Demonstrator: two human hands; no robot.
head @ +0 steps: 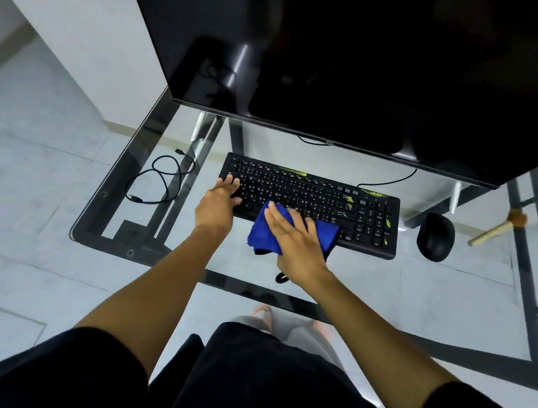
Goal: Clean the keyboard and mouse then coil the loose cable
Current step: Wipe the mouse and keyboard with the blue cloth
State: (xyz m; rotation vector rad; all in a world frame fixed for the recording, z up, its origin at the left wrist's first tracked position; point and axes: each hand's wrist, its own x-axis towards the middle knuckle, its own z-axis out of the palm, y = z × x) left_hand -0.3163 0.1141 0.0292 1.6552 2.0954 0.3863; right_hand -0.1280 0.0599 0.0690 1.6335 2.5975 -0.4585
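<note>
A black keyboard (318, 194) with yellow-green marks lies on the glass desk (172, 242) below the monitor. My left hand (219, 206) rests flat on the keyboard's left end, fingers spread. My right hand (297, 239) presses a blue cloth (261, 231) onto the keyboard's lower middle keys, palm down. A black mouse (435, 237) sits right of the keyboard, apart from both hands. A loose black cable (161, 179) lies in an untidy loop on the glass at the left.
A large dark monitor (347, 61) overhangs the back of the desk. A wooden-handled tool (497, 228) lies at the far right. A small black object (282, 278) shows under my right wrist. Desk frame bars and tiled floor show through the glass.
</note>
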